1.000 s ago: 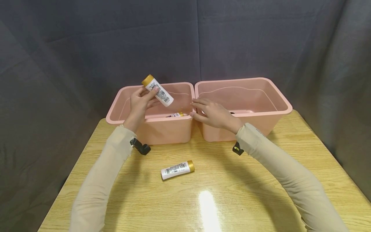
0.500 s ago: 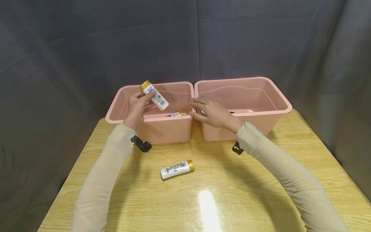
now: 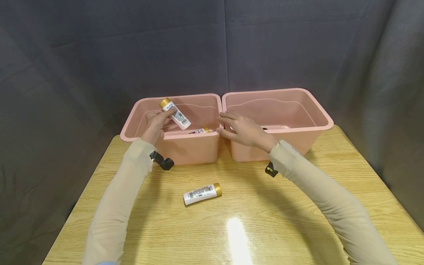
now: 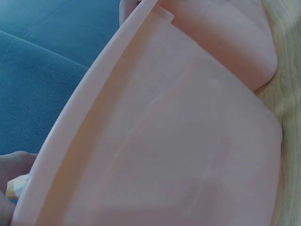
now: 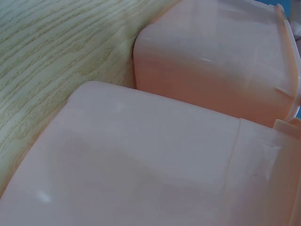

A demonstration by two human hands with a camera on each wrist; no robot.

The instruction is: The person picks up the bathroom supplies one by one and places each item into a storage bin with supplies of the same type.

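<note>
A small white bottle (image 3: pixel 174 113) with a gold cap and a barcode label is pinched between thumb and fingers of the left hand (image 3: pixel 155 126). It is held tilted, cap up and to the far left, above the inside of the left pink bin (image 3: pixel 187 151).

The right hand (image 3: pixel 243 129) rests with relaxed, nearly straight fingers on the adjoining rims where the left bin meets the right pink bin (image 3: pixel 304 138); it grasps nothing.

Bottles of this kind number three: the one held, a second (image 3: pixel 200 130) lying inside the left bin and partly hidden by its near wall, and a third (image 3: pixel 202 193) lying on its side on the table (image 3: pixel 298 221), near of the bins, cap pointing right.

The bins number two and stand side by side, touching, at the far edge of the light wood-grain table. A grey-blue cloth backdrop (image 3: pixel 212 48) hangs behind and to both sides. The wrist views show only the bins' pink outer walls and wood grain.
</note>
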